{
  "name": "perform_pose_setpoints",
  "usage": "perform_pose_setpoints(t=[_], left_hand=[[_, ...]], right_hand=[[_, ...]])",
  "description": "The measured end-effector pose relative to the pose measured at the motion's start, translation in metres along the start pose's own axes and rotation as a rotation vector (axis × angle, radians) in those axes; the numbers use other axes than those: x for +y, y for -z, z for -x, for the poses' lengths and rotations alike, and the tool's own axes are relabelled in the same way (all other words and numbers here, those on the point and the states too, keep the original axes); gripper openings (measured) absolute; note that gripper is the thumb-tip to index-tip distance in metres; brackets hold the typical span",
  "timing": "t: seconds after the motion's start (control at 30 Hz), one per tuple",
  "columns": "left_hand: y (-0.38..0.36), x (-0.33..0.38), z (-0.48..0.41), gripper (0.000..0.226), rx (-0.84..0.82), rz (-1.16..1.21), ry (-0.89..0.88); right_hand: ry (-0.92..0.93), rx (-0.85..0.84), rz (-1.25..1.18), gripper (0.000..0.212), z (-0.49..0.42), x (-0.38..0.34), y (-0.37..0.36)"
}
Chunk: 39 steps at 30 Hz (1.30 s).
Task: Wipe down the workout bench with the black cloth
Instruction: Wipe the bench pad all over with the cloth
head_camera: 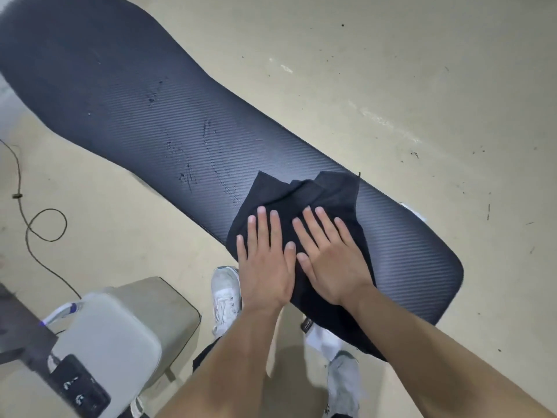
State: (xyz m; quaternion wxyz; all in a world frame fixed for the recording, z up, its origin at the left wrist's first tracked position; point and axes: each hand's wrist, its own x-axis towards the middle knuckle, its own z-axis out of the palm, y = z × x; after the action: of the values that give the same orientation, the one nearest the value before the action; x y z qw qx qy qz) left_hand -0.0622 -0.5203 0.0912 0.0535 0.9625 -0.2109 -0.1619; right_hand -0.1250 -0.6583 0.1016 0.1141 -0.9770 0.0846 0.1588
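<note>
Two bare forearms reach in from the bottom edge of the view, and both hands lie flat with fingers spread, side by side and nearly touching at the thumbs. The left hand (265, 260) and the right hand (328, 257) press palm-down on the black cloth (301, 203), pinching nothing. The cloth is rumpled, with folds rising beyond the fingertips, and it lies across the near end of the surface (135, 101), draping over the near long edge toward the person's legs. The surface is a long dark pad with fine diagonal ribbing, running from the upper left corner of the view to the lower right; scuffed, scratched marks (193, 164) show on its middle stretch, just past the cloth. Below the near edge stand two pale sneakers (226, 294) on the beige floor (422, 86). At the lower left sits a pale padded stool (120, 336), and a thin black cable (39, 224) loops over the floor beside it.
</note>
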Motion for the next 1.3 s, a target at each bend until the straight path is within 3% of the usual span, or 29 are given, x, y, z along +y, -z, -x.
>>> perform_pose_setpoints(t=[0.3,0.5,0.83,1.07,1.3], left_hand=[[0.06,-0.124,-0.137,0.065,0.073,-0.003,0.08],[0.094,-0.17,-0.22,0.065,0.108,0.014,0.105],[0.142,-0.234,-0.356,0.064,0.159,-0.051,-0.015],[0.131,-0.228,-0.32,0.062,0.157,-0.074,-0.029],[0.087,-0.171,-0.195,0.064,0.131,-0.017,-0.01]], right_hand=[[0.029,0.068,0.028,0.064,-0.172,-0.087,0.035],[0.035,0.058,0.044,0.064,-0.263,-0.124,0.062],[-0.013,0.122,0.03,0.063,-0.401,-0.166,0.096],[-0.02,0.143,0.028,0.063,-0.369,-0.162,0.084],[-0.011,0.127,0.0,0.061,-0.222,-0.133,0.046]])
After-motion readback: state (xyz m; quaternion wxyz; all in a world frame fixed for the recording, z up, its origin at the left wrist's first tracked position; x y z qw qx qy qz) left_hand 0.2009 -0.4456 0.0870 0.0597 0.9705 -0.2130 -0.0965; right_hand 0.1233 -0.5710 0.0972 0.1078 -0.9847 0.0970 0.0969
